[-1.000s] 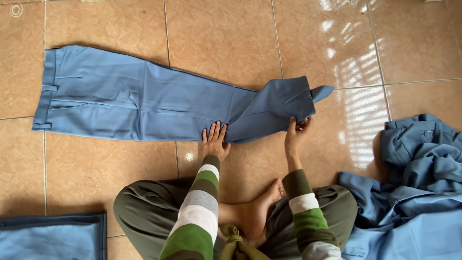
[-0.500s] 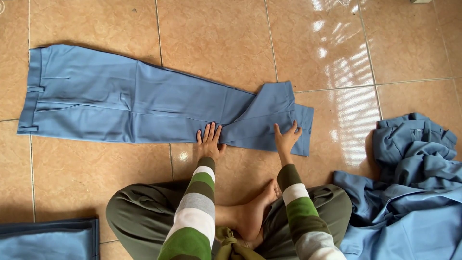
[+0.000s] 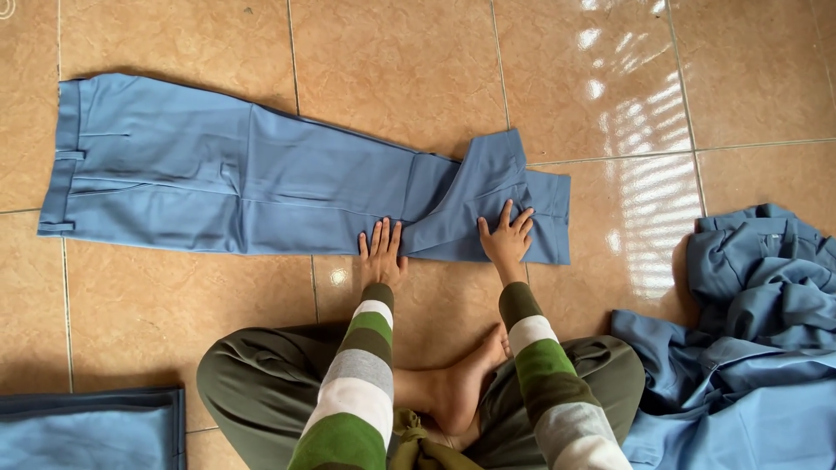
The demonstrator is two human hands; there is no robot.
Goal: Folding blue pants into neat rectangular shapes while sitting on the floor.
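Note:
A pair of light blue trousers [image 3: 218, 187] lies flat on the tan tiled floor, waistband to the left, leg ends to the right. My left hand [image 3: 380, 255] presses flat on the near edge of the leg, fingers together. My right hand [image 3: 507, 236] rests flat with fingers spread on the leg end, which lies slightly creased and doubled over. Both sleeves are striped green, white and grey. Neither hand grips anything.
A heap of crumpled blue garments [image 3: 749, 339] lies at the right. A folded blue piece with a dark edge [image 3: 87, 431] sits at the lower left. My crossed legs in olive trousers and a bare foot [image 3: 457, 387] are below the hands.
The leg end that my right hand held up at its corner now lies flat on the floor. Both hands have shifted slightly and press down on the cloth.

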